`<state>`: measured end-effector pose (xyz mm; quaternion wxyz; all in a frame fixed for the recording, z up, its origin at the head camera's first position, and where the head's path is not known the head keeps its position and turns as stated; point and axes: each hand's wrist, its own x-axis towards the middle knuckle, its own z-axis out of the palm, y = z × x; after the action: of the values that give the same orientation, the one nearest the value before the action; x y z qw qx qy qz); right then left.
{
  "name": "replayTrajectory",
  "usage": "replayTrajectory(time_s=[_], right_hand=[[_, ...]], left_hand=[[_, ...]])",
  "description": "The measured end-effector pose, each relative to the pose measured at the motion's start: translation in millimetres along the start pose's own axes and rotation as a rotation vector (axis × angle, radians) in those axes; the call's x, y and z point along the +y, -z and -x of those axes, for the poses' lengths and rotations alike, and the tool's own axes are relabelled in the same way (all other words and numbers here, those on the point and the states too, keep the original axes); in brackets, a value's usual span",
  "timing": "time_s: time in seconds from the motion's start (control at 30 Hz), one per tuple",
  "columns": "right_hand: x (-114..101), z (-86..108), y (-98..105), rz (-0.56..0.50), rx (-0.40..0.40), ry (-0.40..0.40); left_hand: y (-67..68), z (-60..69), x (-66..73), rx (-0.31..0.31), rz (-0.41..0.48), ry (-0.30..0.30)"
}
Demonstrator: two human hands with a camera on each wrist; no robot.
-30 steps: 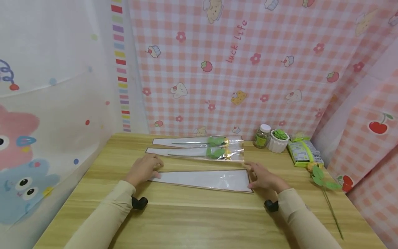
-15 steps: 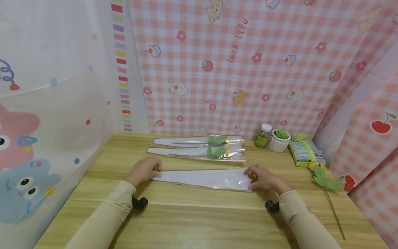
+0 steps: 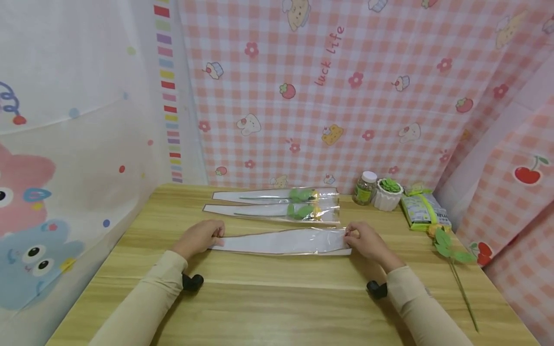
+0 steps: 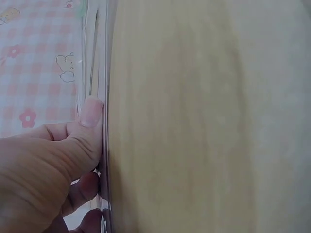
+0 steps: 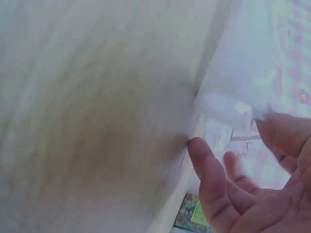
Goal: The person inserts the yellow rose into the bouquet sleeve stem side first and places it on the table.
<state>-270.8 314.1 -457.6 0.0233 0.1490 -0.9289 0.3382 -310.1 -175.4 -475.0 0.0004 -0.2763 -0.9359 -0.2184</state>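
A long tapered white sleeve (image 3: 281,242) with a clear front lies across the table between both hands, bowed up on its far side near the wide end. My left hand (image 3: 201,238) pinches its narrow end; in the left wrist view the left hand (image 4: 53,160) has its thumb along the sleeve's edge. At the wide end, my right hand (image 3: 368,242) pinches the opening's edge. The right wrist view shows the right hand (image 5: 257,179) with thumb at the clear film (image 5: 238,102) and fingers bent, partly blurred.
Two clear sleeves (image 3: 259,210) holding yellow flowers lie behind. At the back right stand a lidded jar (image 3: 365,189) and a white potted plant (image 3: 387,196), beside a green-grey packet (image 3: 421,211). A loose yellow flower (image 3: 456,276) lies at the right.
Both hands have taken hold of the sleeve's ends. The right hand has moved slightly up and away, and the sleeve's wide end has lifted and bowed.
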Motion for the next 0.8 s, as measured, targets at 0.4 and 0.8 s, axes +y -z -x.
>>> replayTrajectory(time_s=[0.4, 0.8], right_hand=[[-10.3, -1.1, 3.2, -0.488, -0.050, -0.245], [-6.0, -2.2, 2.5, -0.546, -0.021, -0.154]], left_hand=[[-1.2, -1.0, 0.1, -0.020, -0.016, -0.010], [1.5, 1.7, 2.1, -0.005, -0.021, -0.040]])
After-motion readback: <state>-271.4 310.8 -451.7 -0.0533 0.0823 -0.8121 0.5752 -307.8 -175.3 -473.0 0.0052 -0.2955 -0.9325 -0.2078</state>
